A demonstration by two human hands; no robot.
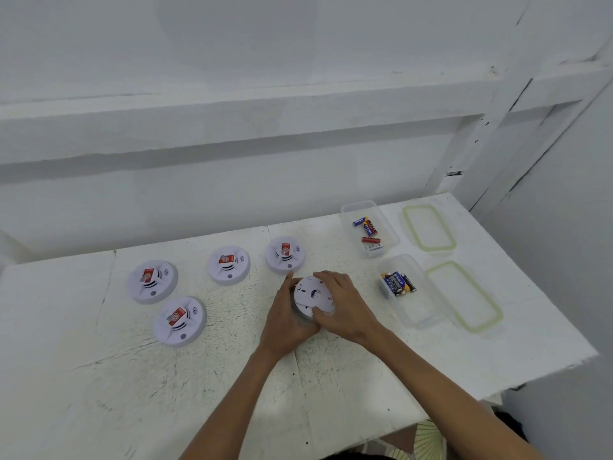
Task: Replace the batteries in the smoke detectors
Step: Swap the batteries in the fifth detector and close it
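The left grip [285, 313] curls round the near-left edge of a white smoke detector [313, 295]. The right grip [345, 307] clamps the same detector from the right, fingers over its far rim and thumb pressed on its near edge. Both bare hands thus hold it just above or on the desk [232, 376], at the middle, with its flat back plate turned up. Just beyond the left fingertips sits another detector [285, 254], face up with a red label. Three more of the same kind lie to the left: one [229, 264] near it, and two [152, 281] [180, 321] farther left, close together. To the right of the hands stands a clear plastic tub [424, 317] holding dark blue-and-yellow batteries [398, 283]. Behind it a second clear tub [348, 207] holds red, blue and white batteries [366, 227]. Beside each tub, on its right, lies a clear lid with a green seal, one near [464, 295] and one far [429, 229].
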